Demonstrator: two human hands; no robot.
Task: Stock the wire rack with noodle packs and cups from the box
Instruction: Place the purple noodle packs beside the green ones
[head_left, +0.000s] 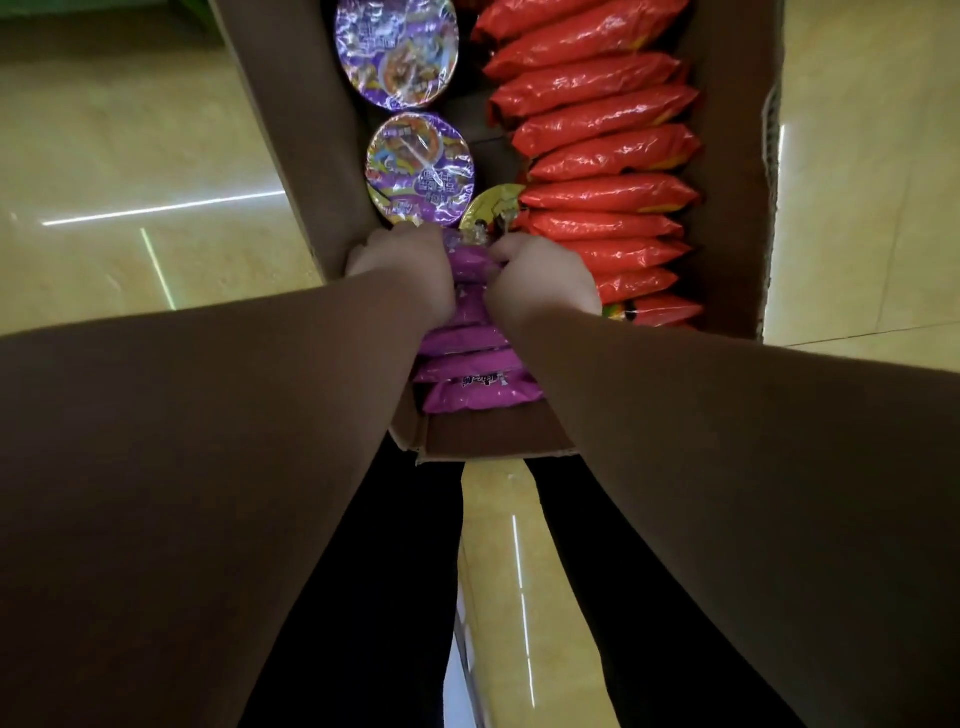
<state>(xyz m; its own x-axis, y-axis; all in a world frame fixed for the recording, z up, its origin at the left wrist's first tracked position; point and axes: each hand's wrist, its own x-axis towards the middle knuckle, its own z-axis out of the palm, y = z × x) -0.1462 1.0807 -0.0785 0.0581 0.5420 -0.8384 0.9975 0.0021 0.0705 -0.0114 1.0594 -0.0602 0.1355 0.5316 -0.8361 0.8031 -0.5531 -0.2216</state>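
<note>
Standing on the tiled floor (130, 130), the cardboard box (306, 135) holds orange packs (602, 150), purple cups (421, 166) and magenta packs (478, 389). Left hand (405, 270) and right hand (545, 280) curl their fingers around the magenta row's far end.

The box (291, 156) runs off the top edge, and both hands' fingertips are buried among purple packs (475, 384).
</note>
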